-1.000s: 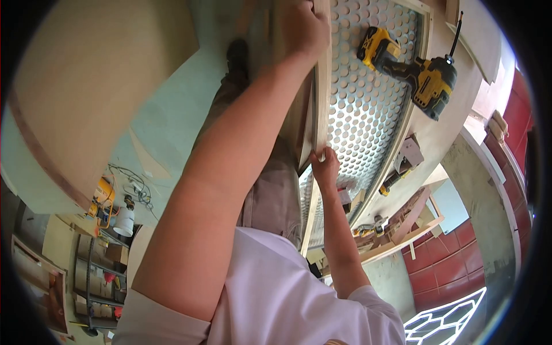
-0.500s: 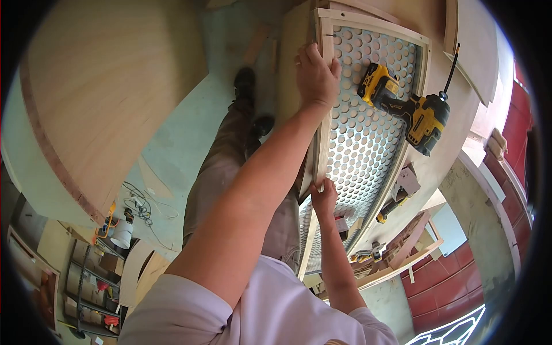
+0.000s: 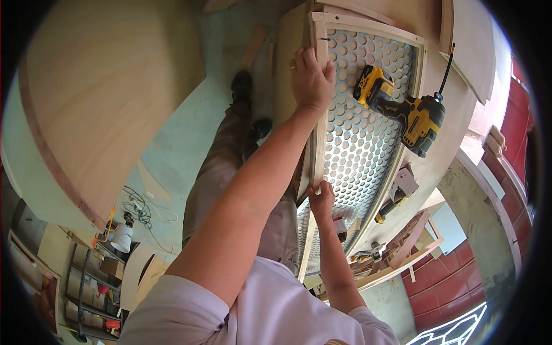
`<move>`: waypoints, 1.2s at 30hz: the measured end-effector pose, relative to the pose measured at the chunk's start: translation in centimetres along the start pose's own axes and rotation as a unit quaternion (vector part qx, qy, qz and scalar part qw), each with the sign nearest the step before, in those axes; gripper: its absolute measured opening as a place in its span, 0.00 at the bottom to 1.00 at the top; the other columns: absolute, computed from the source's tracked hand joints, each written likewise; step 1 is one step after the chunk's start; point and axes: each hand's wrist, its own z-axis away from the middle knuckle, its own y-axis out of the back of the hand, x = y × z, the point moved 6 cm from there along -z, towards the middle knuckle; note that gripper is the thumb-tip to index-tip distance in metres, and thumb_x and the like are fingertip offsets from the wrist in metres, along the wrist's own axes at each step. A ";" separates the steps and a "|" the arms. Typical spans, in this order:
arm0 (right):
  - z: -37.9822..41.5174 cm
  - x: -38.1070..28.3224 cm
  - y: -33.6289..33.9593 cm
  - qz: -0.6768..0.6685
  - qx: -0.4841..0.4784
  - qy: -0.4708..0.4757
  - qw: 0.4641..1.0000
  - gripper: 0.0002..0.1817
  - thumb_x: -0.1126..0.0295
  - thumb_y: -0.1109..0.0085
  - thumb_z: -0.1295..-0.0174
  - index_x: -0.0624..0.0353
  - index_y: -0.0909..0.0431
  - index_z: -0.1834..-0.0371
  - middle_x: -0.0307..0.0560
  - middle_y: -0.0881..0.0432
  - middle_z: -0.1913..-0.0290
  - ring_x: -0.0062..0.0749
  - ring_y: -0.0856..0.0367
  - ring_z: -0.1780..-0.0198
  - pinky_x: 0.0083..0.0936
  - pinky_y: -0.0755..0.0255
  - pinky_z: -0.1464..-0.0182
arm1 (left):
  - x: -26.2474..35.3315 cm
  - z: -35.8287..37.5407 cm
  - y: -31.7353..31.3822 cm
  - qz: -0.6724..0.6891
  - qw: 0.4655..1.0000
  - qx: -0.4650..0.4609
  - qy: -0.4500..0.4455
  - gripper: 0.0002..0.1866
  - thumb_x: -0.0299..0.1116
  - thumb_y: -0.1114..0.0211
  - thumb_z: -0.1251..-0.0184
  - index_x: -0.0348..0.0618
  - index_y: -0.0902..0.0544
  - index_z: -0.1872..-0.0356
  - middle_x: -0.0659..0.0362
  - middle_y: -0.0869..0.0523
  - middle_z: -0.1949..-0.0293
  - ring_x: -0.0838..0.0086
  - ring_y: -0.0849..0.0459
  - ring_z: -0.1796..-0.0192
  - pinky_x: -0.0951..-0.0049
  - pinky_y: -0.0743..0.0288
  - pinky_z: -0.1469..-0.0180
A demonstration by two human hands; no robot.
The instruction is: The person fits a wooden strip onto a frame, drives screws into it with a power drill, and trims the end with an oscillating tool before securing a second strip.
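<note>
My left hand (image 3: 312, 82) is wrapped over the long wooden side strip (image 3: 319, 129) of a frame, near its upper corner, its thumb on the strip's inner side. Lower down, the fingers of my right hand (image 3: 322, 200) pinch the same strip close to its lower end. Inside the frame is a metal sheet with round holes (image 3: 359, 135). A small dark screw or nail (image 3: 325, 39) sticks out at the strip's upper end. Across the sheet and the frame's far edge lies a yellow and black power drill (image 3: 422, 123) with a long bit.
A second power tool (image 3: 392, 210) lies farther down beside the frame. A large curved wooden panel (image 3: 109, 103) stands at the left. Cables (image 3: 141, 207) and a white bucket (image 3: 121, 237) are on the floor, with shelves (image 3: 86, 293) at lower left.
The frame and drill appear slightly farther left in view. Both hands have shifted slightly left with the strip and keep their hold on it.
</note>
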 end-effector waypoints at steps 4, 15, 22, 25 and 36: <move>0.0 -0.1 0.1 -0.001 -0.004 -0.004 1.000 0.17 0.67 0.26 0.44 0.64 0.22 0.59 0.58 0.17 0.62 0.59 0.17 0.59 0.48 0.22 0.56 | 0.3 0.0 0.3 -0.019 1.000 0.011 -0.021 0.29 0.39 0.26 0.39 0.39 0.28 0.42 0.46 0.23 0.43 0.44 0.21 0.42 0.51 0.23 0.42; 0.0 -0.2 0.4 -0.002 -0.020 -0.011 1.000 0.17 0.67 0.25 0.44 0.65 0.23 0.59 0.60 0.18 0.60 0.62 0.18 0.57 0.50 0.23 0.55 | 0.3 -0.1 0.4 0.016 1.000 0.005 -0.017 0.29 0.41 0.28 0.35 0.36 0.28 0.41 0.43 0.24 0.42 0.44 0.21 0.42 0.50 0.23 0.42; 0.1 0.1 0.4 0.025 -0.028 -0.010 0.999 0.25 0.62 0.23 0.44 0.62 0.21 0.48 0.56 0.17 0.54 0.58 0.17 0.54 0.49 0.21 0.53 | 0.1 -0.1 0.4 0.013 0.999 0.017 -0.041 0.21 0.40 0.38 0.25 0.35 0.28 0.41 0.42 0.23 0.42 0.43 0.21 0.43 0.49 0.24 0.43; 0.2 -0.2 0.9 0.019 -0.021 0.006 1.000 0.28 0.61 0.22 0.43 0.62 0.20 0.43 0.55 0.18 0.58 0.55 0.17 0.56 0.46 0.22 0.55 | 0.0 -0.1 0.0 0.020 0.999 0.006 -0.024 0.21 0.40 0.38 0.25 0.35 0.28 0.41 0.42 0.23 0.43 0.43 0.21 0.43 0.49 0.24 0.42; 0.6 -0.6 1.1 0.013 -0.030 0.016 0.999 0.35 0.59 0.23 0.40 0.65 0.24 0.33 0.57 0.19 0.59 0.54 0.18 0.58 0.44 0.22 0.56 | 0.6 -0.2 0.6 -0.025 0.998 0.027 -0.042 0.19 0.40 0.40 0.23 0.36 0.26 0.43 0.43 0.21 0.43 0.43 0.18 0.46 0.51 0.21 0.45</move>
